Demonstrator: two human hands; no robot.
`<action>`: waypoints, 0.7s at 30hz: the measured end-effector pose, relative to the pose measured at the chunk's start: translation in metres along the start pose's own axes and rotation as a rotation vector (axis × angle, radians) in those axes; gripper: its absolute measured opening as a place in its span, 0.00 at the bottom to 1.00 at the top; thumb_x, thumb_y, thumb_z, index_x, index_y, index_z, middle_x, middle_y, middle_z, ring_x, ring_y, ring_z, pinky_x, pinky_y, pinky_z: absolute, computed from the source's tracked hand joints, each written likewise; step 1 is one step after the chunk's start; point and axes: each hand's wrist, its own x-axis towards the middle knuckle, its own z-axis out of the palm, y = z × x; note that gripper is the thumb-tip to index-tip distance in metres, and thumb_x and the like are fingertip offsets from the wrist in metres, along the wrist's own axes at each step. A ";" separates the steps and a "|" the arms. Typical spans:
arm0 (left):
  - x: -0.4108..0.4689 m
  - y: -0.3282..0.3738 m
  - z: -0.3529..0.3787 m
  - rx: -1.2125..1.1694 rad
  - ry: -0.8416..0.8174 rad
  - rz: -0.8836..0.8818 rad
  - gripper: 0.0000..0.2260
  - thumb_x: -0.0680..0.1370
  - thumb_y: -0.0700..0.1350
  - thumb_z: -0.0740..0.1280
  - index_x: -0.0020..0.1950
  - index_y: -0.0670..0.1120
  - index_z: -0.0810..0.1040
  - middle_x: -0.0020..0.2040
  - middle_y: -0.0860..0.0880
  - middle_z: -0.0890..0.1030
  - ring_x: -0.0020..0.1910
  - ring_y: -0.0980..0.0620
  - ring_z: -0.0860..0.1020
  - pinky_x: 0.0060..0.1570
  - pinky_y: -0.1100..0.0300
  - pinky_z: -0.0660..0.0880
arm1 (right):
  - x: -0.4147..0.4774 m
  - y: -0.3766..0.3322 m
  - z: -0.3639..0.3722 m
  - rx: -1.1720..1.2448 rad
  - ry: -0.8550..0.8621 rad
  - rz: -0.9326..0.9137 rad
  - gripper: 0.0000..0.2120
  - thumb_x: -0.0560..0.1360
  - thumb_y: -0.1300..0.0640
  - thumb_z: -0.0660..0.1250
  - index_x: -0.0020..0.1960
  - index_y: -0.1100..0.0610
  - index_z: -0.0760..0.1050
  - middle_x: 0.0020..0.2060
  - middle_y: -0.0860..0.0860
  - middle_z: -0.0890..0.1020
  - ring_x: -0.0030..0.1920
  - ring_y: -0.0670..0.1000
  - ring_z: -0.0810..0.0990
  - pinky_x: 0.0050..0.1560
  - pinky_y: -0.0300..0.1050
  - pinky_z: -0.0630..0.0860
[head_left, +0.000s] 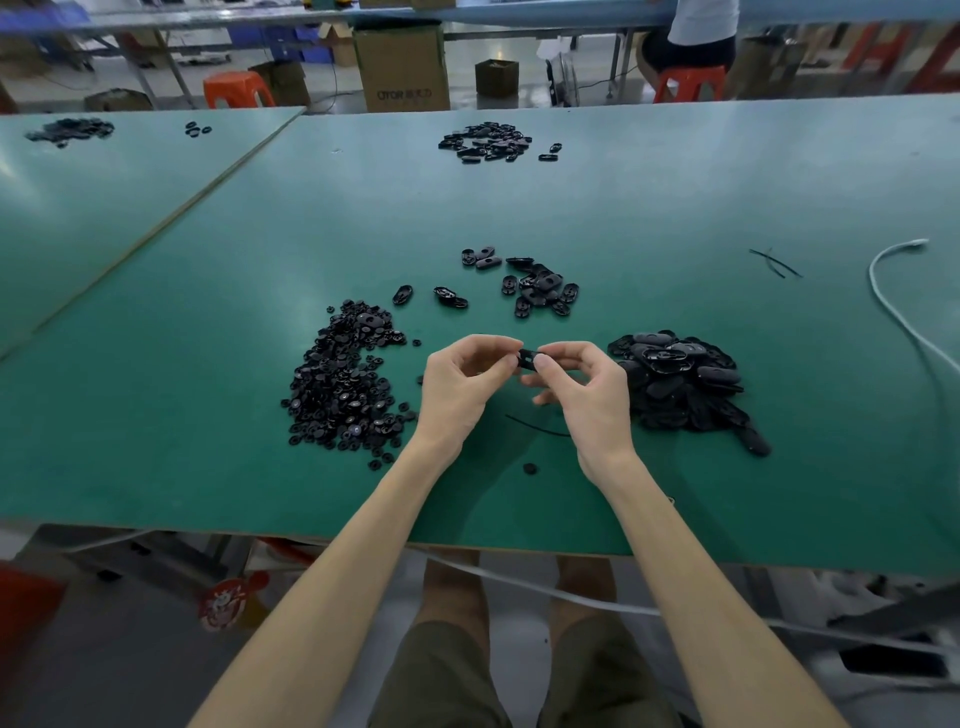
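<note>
Both my hands are raised just above the green table, meeting at a small black plastic part. My right hand pinches the part between thumb and fingers. My left hand has its fingertips curled against the part's left end. A heap of small round black pieces lies left of my hands. A pile of larger oval black shells lies to the right. A looser group of oval parts sits beyond my hands.
A single round piece and a thin black strip lie on the table under my wrists. A white cable runs along the right side. More black parts lie far back. Cardboard boxes, orange stools and a seated person are behind the table.
</note>
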 end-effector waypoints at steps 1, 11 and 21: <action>0.000 0.000 0.000 0.007 -0.008 0.006 0.06 0.77 0.37 0.75 0.51 0.46 0.86 0.47 0.49 0.88 0.48 0.52 0.85 0.52 0.63 0.78 | 0.000 0.000 0.000 0.000 -0.003 -0.002 0.02 0.79 0.64 0.73 0.51 0.60 0.82 0.44 0.54 0.87 0.42 0.56 0.89 0.37 0.41 0.81; 0.001 -0.001 0.001 0.011 -0.017 -0.004 0.06 0.76 0.38 0.76 0.50 0.46 0.86 0.47 0.50 0.88 0.48 0.54 0.85 0.51 0.64 0.78 | 0.000 0.001 0.000 0.003 -0.035 -0.004 0.04 0.79 0.66 0.72 0.53 0.60 0.82 0.44 0.52 0.88 0.44 0.54 0.89 0.38 0.40 0.81; 0.000 -0.004 0.001 0.032 -0.010 -0.007 0.06 0.76 0.38 0.76 0.50 0.47 0.86 0.47 0.50 0.88 0.48 0.52 0.85 0.52 0.63 0.79 | -0.001 0.001 -0.001 -0.003 -0.061 -0.016 0.04 0.78 0.66 0.73 0.51 0.59 0.83 0.44 0.50 0.88 0.44 0.53 0.89 0.38 0.38 0.80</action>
